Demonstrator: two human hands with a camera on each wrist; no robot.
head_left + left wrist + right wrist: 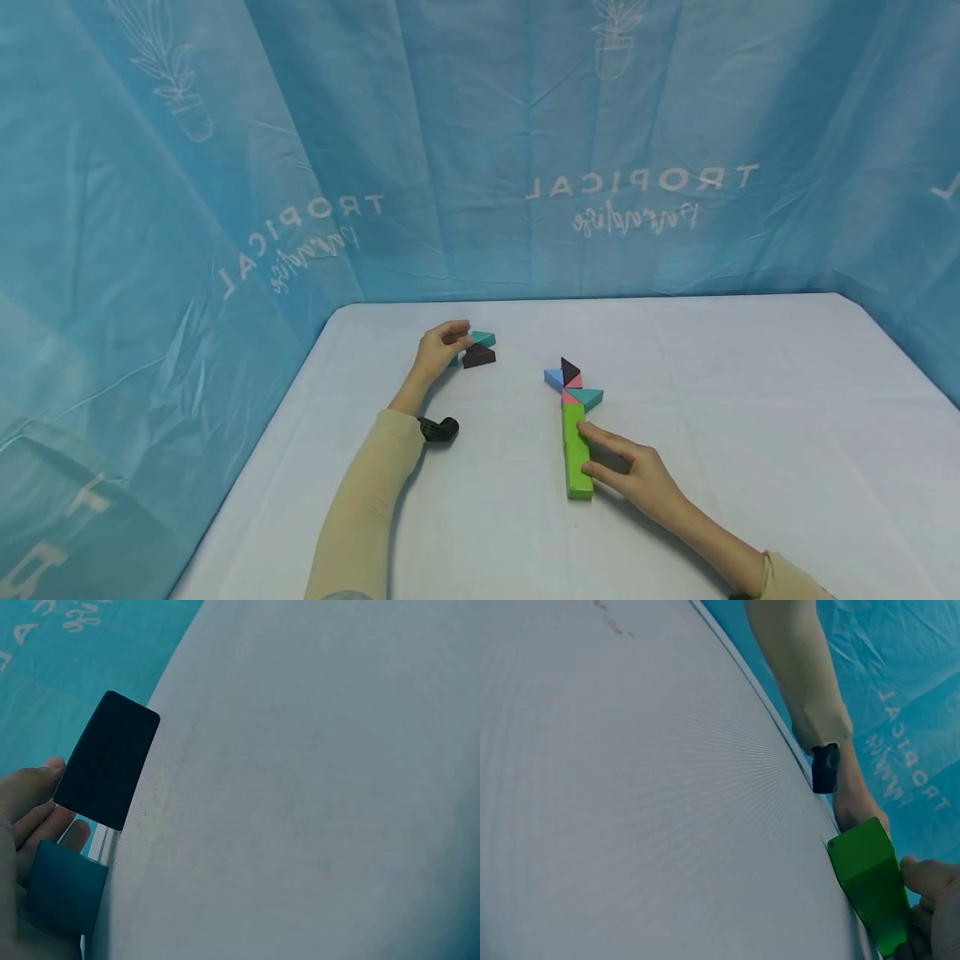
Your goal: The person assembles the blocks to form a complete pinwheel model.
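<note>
My left hand (441, 346) is at the far left blocks, thumb and fingertips right at the left end of a teal triangular block (484, 338). Whether they pinch it I cannot tell. A dark block (478, 356) lies just in front of it, and a second teal block (67, 889) shows below the palm, mostly hidden in the head view. My right hand (637, 473) touches the right side of a long green piece (577, 467) with thumb and forefinger spread apart along it. A seam crosses the green piece. Its near end (862, 855) fills the right wrist view's corner.
Beyond the green piece lie pink (570, 397), teal (589, 397), blue (553, 377) and dark (570, 371) triangular blocks, close together. A white cloth covers the table (712, 417). Blue printed curtains (480, 150) hang behind and at the sides. A black wrist device (439, 430) sits on my left wrist.
</note>
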